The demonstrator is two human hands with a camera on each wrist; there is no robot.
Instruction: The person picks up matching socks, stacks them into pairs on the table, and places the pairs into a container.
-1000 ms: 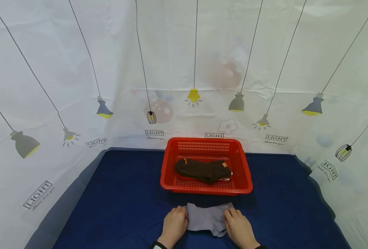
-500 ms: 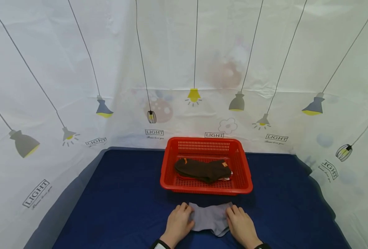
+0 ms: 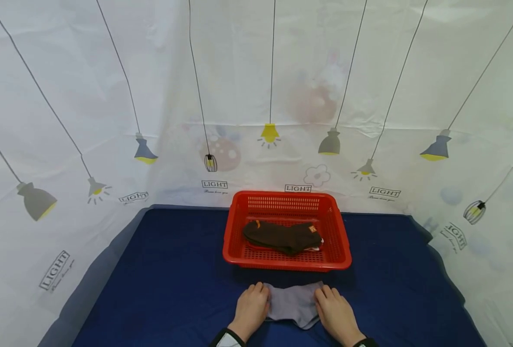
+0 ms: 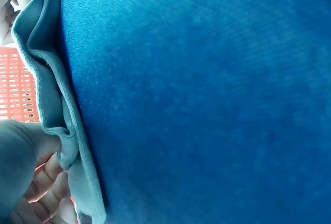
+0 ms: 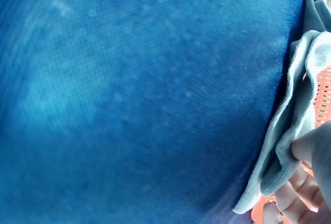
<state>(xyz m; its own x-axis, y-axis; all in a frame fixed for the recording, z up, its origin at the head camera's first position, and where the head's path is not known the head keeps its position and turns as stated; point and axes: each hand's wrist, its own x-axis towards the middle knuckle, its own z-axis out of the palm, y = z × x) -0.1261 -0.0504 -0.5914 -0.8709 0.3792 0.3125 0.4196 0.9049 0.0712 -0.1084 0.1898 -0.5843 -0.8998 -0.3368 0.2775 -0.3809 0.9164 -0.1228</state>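
Grey socks [image 3: 292, 304], lying one over the other, are stretched sideways just in front of the red basket. My left hand [image 3: 252, 306] pinches their left end; in the left wrist view its thumb [image 4: 46, 144] presses on the folded fabric with the fingers curled behind. At the other end my right hand [image 3: 336, 311] pinches the fabric, thumb [image 5: 313, 144] against the near layer in the right wrist view. Both wrist views show loose, wavy layers along the upper edges of the socks [image 5: 302, 87]. The fingertips are mostly hidden behind the cloth.
A red plastic basket [image 3: 343, 241] stands behind the socks, with dark brown socks [image 3: 282, 237] with orange marks inside it. Dark blue cloth [image 3: 174, 279] covers the table. A white curtain printed with lamps [image 3: 248, 96] hangs around the back and sides.
My left hand has shifted slightly right, releasing and regripping the socks a little further in. The right hand has barely moved, and the basket stays put.
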